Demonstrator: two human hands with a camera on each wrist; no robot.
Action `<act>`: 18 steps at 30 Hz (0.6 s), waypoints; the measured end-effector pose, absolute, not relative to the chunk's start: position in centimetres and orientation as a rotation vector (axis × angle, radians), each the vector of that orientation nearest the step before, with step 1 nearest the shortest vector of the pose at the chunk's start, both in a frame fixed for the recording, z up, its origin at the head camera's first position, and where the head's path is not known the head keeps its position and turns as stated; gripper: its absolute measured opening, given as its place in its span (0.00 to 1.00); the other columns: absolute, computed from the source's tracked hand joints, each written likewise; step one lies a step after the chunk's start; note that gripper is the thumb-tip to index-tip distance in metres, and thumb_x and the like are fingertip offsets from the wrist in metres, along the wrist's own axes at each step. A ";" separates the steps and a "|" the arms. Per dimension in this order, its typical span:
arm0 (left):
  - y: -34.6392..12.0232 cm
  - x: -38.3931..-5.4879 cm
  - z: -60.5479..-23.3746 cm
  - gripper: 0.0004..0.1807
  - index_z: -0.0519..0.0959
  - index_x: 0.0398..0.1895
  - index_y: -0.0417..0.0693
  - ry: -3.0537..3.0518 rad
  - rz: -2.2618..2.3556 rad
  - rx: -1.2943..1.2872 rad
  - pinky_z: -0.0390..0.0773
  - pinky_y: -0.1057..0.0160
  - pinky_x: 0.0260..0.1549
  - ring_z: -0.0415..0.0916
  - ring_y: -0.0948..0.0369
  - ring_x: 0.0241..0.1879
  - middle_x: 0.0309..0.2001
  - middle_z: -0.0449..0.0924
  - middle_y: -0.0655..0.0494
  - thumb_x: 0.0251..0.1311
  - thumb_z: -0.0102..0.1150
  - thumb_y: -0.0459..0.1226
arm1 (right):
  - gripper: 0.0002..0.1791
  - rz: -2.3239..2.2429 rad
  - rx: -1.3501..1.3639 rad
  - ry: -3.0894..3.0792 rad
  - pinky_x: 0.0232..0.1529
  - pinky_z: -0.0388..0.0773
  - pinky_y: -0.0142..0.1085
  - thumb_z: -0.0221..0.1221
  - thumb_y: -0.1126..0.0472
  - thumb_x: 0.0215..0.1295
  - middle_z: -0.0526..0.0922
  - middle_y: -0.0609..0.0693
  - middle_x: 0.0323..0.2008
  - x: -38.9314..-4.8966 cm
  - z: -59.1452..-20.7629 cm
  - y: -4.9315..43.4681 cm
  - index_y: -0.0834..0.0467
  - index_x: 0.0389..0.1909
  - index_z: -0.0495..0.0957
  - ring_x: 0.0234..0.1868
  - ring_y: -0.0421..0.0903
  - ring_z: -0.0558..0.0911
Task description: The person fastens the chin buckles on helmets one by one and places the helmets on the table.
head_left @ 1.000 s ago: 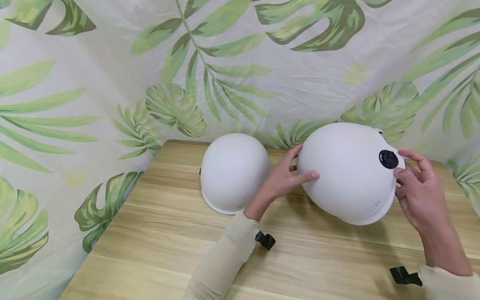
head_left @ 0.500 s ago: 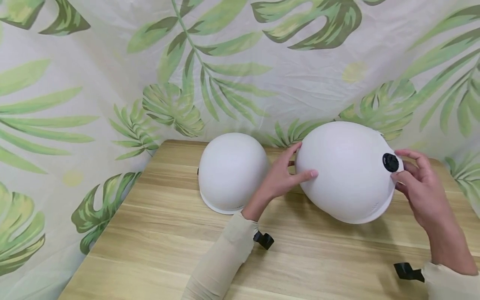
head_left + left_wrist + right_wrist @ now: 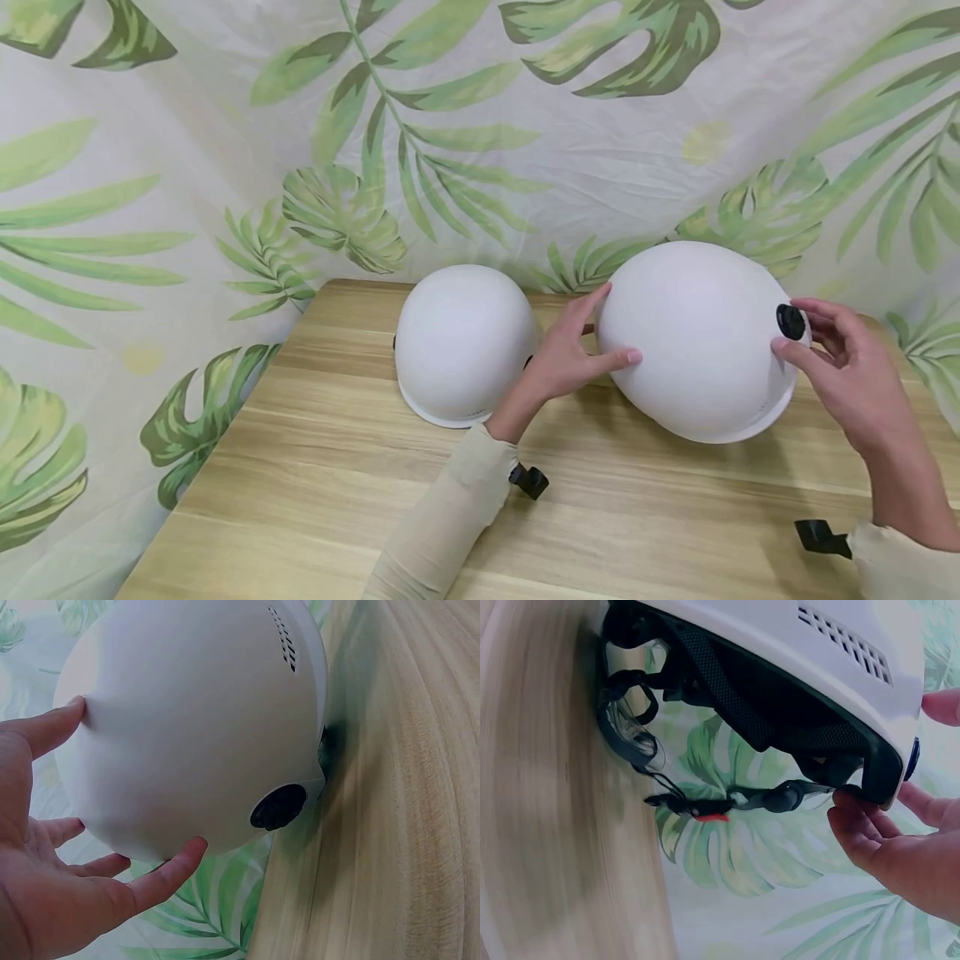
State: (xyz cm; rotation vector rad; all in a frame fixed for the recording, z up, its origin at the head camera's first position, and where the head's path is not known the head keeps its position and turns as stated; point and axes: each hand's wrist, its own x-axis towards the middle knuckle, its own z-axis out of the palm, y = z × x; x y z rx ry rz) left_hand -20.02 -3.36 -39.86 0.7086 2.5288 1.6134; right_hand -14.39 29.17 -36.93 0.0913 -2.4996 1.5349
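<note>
Both hands hold a white helmet (image 3: 690, 342) tilted on its side over the wooden table. My left hand (image 3: 570, 354) grips its rounded crown with thumb and fingers spread apart. At the other end, my right hand (image 3: 855, 375) pinches the rim beside a round black knob (image 3: 790, 322), thumb on the outer shell. In the left wrist view another black knob (image 3: 279, 806) faces down near the tabletop. The right wrist view shows the helmet's dark inside, with a black chin strap (image 3: 776, 796) hanging out and a red piece on its buckle (image 3: 711, 817).
A second white helmet (image 3: 465, 342) stands dome up on the table (image 3: 322, 467), just left of my left hand. A leaf-printed cloth (image 3: 465, 167) hangs behind the table. Black pieces (image 3: 530, 481) stick out from both sleeve cuffs.
The held helmet has turned so its side knob faces further right and its vent slots show less. My right hand has shifted slightly right, its thumb further onto the shell; the left hand barely moved.
</note>
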 end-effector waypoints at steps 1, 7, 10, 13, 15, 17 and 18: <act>-3.3 -20.0 -39.8 0.55 0.54 0.87 0.60 2.533 1.608 0.708 0.75 0.57 0.68 0.62 0.60 0.77 0.81 0.58 0.52 0.60 0.76 0.48 | 0.26 1.555 0.083 -2.502 0.52 0.70 0.14 0.62 0.64 0.77 0.68 0.29 0.59 -14.4 -36.9 29.2 0.42 0.69 0.69 0.59 0.30 0.70; -3.2 -19.8 -39.6 0.55 0.54 0.86 0.61 2.514 1.615 0.694 0.82 0.62 0.58 0.65 0.56 0.75 0.81 0.57 0.53 0.60 0.77 0.48 | 0.29 1.665 0.195 -2.428 0.45 0.75 0.14 0.60 0.72 0.74 0.69 0.32 0.60 -14.4 -37.1 29.5 0.41 0.67 0.70 0.54 0.24 0.77; -3.1 -19.6 -39.4 0.54 0.56 0.86 0.62 2.496 1.634 0.681 0.85 0.67 0.47 0.69 0.52 0.71 0.81 0.58 0.54 0.60 0.78 0.47 | 0.29 1.613 0.238 -2.451 0.44 0.74 0.15 0.58 0.73 0.75 0.69 0.34 0.59 -14.5 -37.3 29.7 0.42 0.68 0.70 0.52 0.24 0.77; -3.0 -19.5 -39.4 0.53 0.57 0.85 0.61 2.494 1.648 0.668 0.84 0.69 0.45 0.72 0.50 0.68 0.81 0.59 0.56 0.59 0.78 0.47 | 0.28 1.553 0.231 -2.514 0.44 0.73 0.15 0.56 0.70 0.77 0.68 0.34 0.56 -14.5 -37.4 29.9 0.41 0.69 0.69 0.50 0.24 0.77; -3.0 -19.5 -39.4 0.53 0.58 0.85 0.60 2.507 1.641 0.669 0.84 0.68 0.46 0.72 0.51 0.68 0.80 0.59 0.55 0.60 0.78 0.47 | 0.28 1.538 0.221 -2.545 0.43 0.72 0.15 0.56 0.69 0.78 0.68 0.34 0.56 -14.6 -37.5 30.0 0.42 0.71 0.69 0.48 0.24 0.78; -2.9 -19.5 -39.4 0.54 0.57 0.86 0.58 2.511 1.626 0.664 0.85 0.67 0.48 0.72 0.51 0.68 0.80 0.59 0.54 0.59 0.78 0.48 | 0.27 1.513 0.213 -2.570 0.42 0.72 0.16 0.56 0.66 0.79 0.67 0.36 0.57 -14.6 -37.5 30.1 0.45 0.73 0.68 0.47 0.25 0.77; -2.8 -19.5 -39.3 0.55 0.56 0.86 0.58 2.510 1.617 0.657 0.85 0.67 0.48 0.72 0.51 0.68 0.80 0.59 0.53 0.59 0.78 0.48 | 0.27 1.498 0.205 -2.586 0.41 0.72 0.16 0.56 0.65 0.80 0.67 0.39 0.59 -14.7 -37.5 30.1 0.46 0.75 0.67 0.47 0.25 0.77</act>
